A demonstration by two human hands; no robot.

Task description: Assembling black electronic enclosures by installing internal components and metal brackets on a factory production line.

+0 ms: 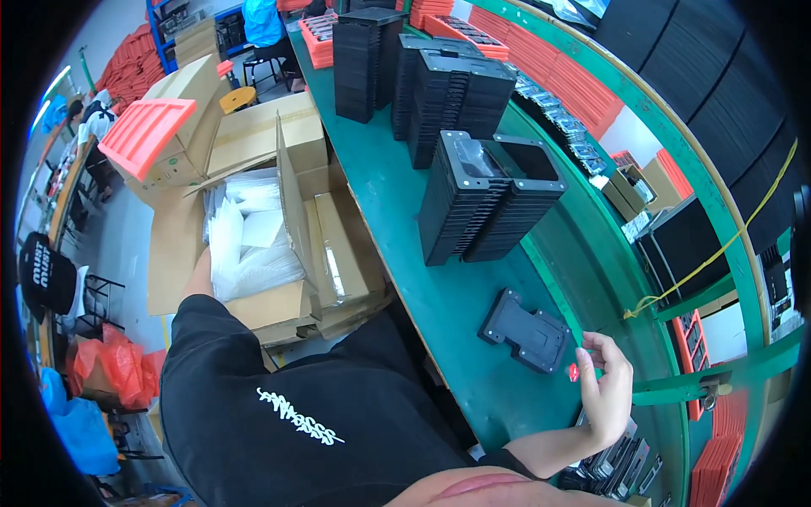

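My left forearm reaches to the open cardboard box on my left, which is filled with white bubble-wrap-like pouches. The left hand itself is hidden at the box, so its fingers do not show. Above the right edge of the green bench, my right hand is half closed with bent fingers. A small red piece, perhaps a sticker, shows at its thumb tip. Just left of that hand, a black plastic frame part with small round studs lies flat on the bench.
Tall stacks of black frames stand along the bench, with more stacks farther back. A green rail curves along the right side. A red tray leans on cartons at left. Metal parts lie by my right elbow.
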